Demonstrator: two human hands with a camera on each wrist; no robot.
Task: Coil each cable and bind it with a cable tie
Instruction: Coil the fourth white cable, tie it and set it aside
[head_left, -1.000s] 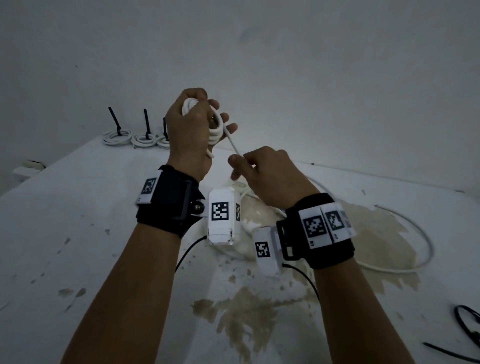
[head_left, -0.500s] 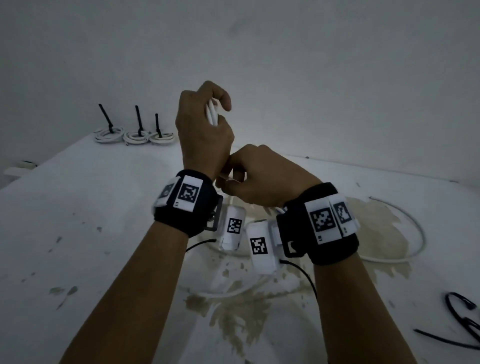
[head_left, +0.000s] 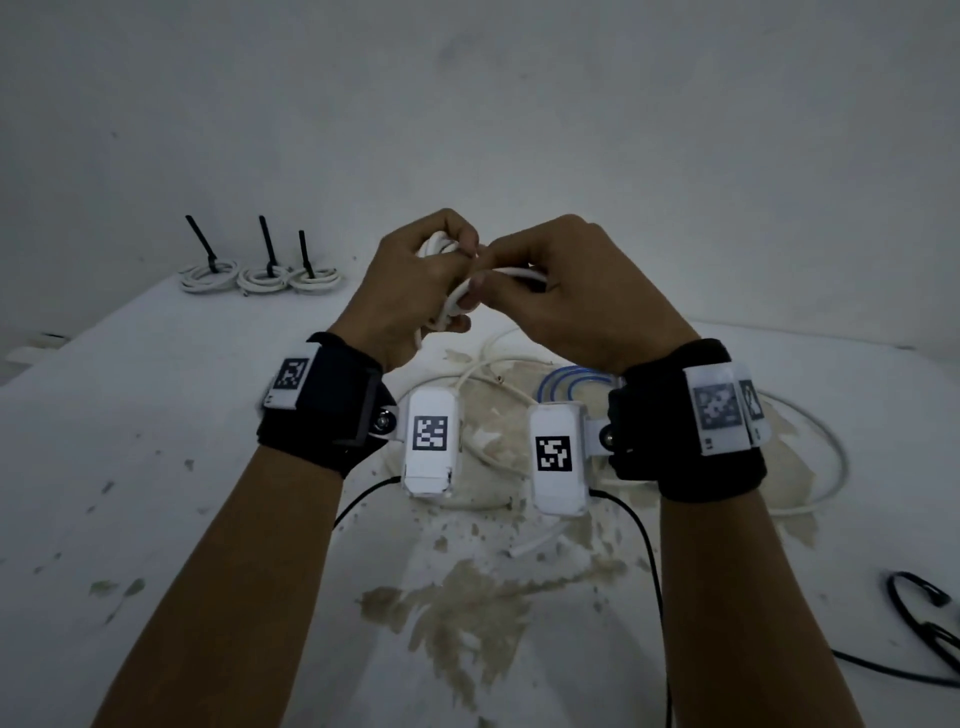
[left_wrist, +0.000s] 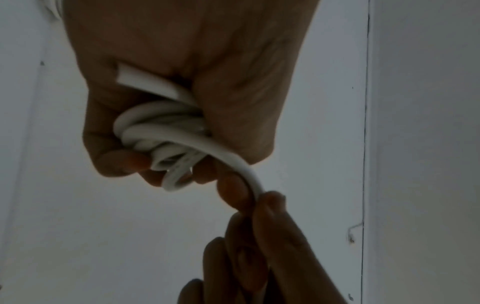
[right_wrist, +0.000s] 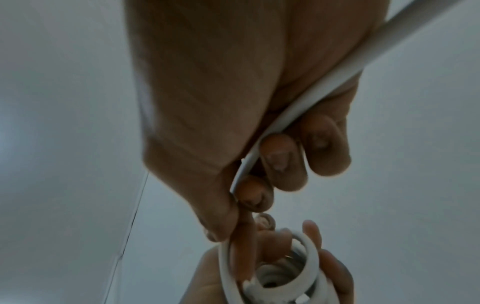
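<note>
My left hand (head_left: 415, 280) grips a small coil of white cable (head_left: 441, 247) held above the table; the loops (left_wrist: 166, 135) bulge out between its curled fingers. My right hand (head_left: 550, 291) pinches the free strand of the same white cable (right_wrist: 298, 107) just beside the coil, with the strand running through its palm. The two hands touch at the fingertips. The rest of the white cable (head_left: 810, 499) trails in a wide loop on the table to the right.
Three bound white coils (head_left: 260, 278) with black ties sticking up sit at the table's far left edge. A blue cable loop (head_left: 566, 379) and loose white cable (head_left: 483, 364) lie under my hands. Black cable ties (head_left: 930, 629) lie at the right edge. The tabletop (head_left: 156, 467) is white and stained.
My right hand has risen from below the left wrist to the coil's level, carrying the strand over it. The left hand has dropped slightly and turned.
</note>
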